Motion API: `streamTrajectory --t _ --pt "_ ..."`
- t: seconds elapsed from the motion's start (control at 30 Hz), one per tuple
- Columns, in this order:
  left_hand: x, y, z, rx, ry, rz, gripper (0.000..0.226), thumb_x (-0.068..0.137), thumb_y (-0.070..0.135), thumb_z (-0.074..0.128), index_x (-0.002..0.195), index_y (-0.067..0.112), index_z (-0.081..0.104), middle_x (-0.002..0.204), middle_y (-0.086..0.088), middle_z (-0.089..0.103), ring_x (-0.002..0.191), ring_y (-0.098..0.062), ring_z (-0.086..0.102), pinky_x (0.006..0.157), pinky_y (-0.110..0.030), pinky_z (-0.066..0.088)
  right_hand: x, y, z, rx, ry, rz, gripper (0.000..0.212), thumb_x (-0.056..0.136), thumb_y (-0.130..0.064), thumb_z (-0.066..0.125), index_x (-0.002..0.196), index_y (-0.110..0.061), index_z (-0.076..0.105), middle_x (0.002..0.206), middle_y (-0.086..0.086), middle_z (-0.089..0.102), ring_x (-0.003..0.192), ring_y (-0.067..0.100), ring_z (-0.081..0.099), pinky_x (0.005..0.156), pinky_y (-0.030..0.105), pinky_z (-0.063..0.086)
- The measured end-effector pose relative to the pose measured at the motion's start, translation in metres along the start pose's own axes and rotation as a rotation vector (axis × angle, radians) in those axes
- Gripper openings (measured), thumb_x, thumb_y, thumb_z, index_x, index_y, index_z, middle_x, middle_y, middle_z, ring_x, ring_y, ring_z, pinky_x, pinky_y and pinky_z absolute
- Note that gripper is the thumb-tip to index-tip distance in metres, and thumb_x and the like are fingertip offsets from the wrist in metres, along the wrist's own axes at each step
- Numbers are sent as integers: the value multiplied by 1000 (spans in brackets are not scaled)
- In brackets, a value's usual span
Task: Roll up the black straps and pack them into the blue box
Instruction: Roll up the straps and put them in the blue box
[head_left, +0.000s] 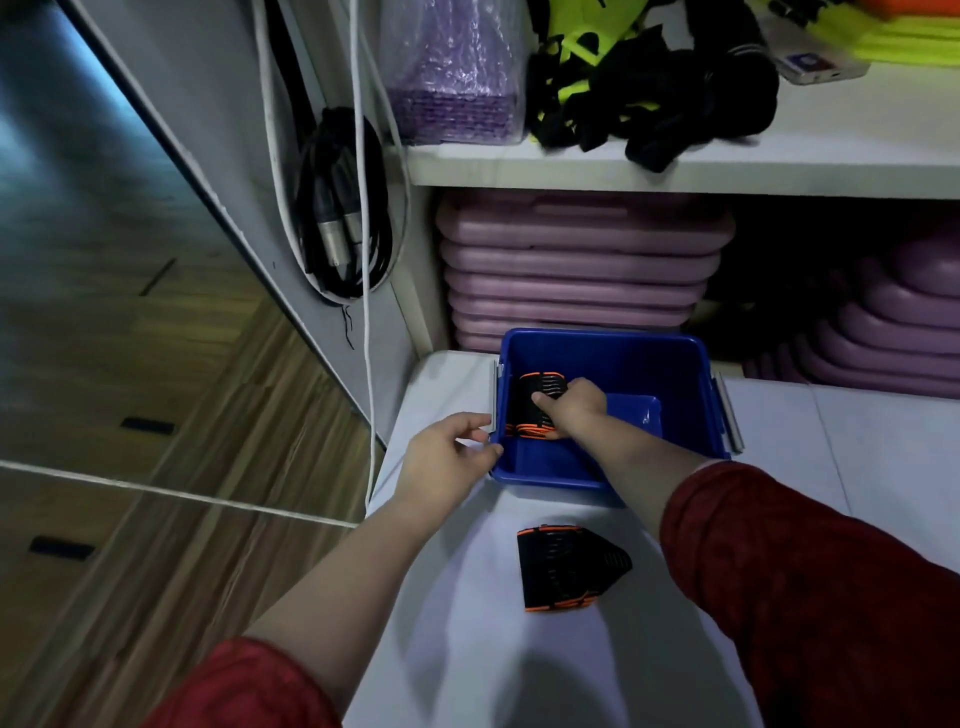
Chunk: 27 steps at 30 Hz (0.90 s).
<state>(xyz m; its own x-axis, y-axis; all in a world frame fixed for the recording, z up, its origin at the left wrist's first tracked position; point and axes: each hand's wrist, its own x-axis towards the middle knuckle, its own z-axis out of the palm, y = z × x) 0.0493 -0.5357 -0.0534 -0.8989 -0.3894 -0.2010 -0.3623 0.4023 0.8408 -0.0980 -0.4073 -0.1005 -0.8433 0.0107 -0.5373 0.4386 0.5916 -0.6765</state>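
Blue plastic fills the middle of the frame: the blue box (613, 358) sits on the white surface (467, 649), pushed back against the shelving. My right hand (571, 402) is down inside it, its grip closed around a rolled black strap (532, 408) with orange edging, pressing that roll against the box's left wall. I have not let go, so I count this one as being placed, not yet placed. My left hand (449, 457) is outside the box at its near left corner, fingers curled loosely by the metal handle (495, 402). They look to be touching the rim to steady it, but I cannot tell whether they actually pinch anything.

By my reckoning the job is roughly halfway. The rest of the box floor that I can see is bare blue, so this roll seems to be the first one in, though my forearm hides part of the bottom. Lower centre of the frame, well apart from the box and nearer to me, a second black strap (569, 569) lies on the surface. It looks folded or only loosely wound, with one flap fanned out to the right, so I judge it needs tightening into a proper roll before it goes in beside the first.

On the upper shelf, top right of the frame, sits a tangle of black and yellow-green gear (649, 88). Whether it holds more straps for me, I cannot tell.
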Motion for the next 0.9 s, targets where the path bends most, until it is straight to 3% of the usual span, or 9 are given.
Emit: streamTrajectory --t 0.1,0.23,0.33,0.4,0.47,0.57,0.67,0.77,0.9 --pt "0 0 3 -2 8 4 32 82 18 72 113 23 67 87 14 64 54 2 58 62 -5 46 0 4 0 -85 -29 -29 38 85 -32 69 102 0 57 89 13 68 56 23 65 74 42 60" --pt "-5 1 5 -6 20 -13 33 84 22 70 116 26 65 89 17 64 52 4 59 59 -6 45 -16 10 -25 -76 -174 -74 50 82 -32 70 120 -6 53 126 17 57 106 31 61 92 43 54" --pt "-8 3 6 15 41 -20 34 85 23 68 118 27 64 90 16 65 51 4 58 52 -5 42 -47 15 -49 -179 -5 -281 64 86 -34 64 140 -9 40 139 17 39 122 31 50 102 34 40" --pt "-9 5 8 28 59 -17 34 85 24 68 119 26 63 92 14 65 51 2 58 51 -7 42 -80 25 -61 -20 81 -442 44 89 -27 62 130 -15 52 127 11 50 108 20 57 97 26 43" --pt "-11 6 10 22 69 -21 34 85 24 68 119 25 63 96 10 67 55 -2 59 50 -9 43 -112 45 -67 59 126 -530 17 88 -19 61 104 -20 65 96 1 59 80 7 56 79 10 44" --pt "-13 6 11 -11 83 -33 34 85 24 69 118 23 63 100 6 67 68 -10 62 52 -13 48 -147 85 -64 26 100 -555 8 84 -15 64 78 -18 66 69 -4 58 63 9 53 65 19 44" --pt "-16 6 12 -70 75 -54 37 85 21 69 122 18 60 102 0 68 73 -17 65 51 -24 55 -157 116 -55 -21 55 -489 8 82 -25 66 80 -18 67 74 -2 64 70 12 59 68 28 49" --pt "-17 7 12 -95 69 -59 39 87 18 68 124 14 59 99 -3 67 71 -18 65 45 -20 54 -148 128 -40 -243 -8 -366 41 78 -50 64 105 -19 62 102 -1 63 96 16 60 86 35 51" --pt "-18 8 12 -74 63 -65 38 87 18 68 123 13 59 98 -2 67 73 -20 66 49 -24 56 -131 126 -18 -436 -40 -230 77 61 -75 57 119 -24 50 113 0 59 108 23 55 87 41 52"
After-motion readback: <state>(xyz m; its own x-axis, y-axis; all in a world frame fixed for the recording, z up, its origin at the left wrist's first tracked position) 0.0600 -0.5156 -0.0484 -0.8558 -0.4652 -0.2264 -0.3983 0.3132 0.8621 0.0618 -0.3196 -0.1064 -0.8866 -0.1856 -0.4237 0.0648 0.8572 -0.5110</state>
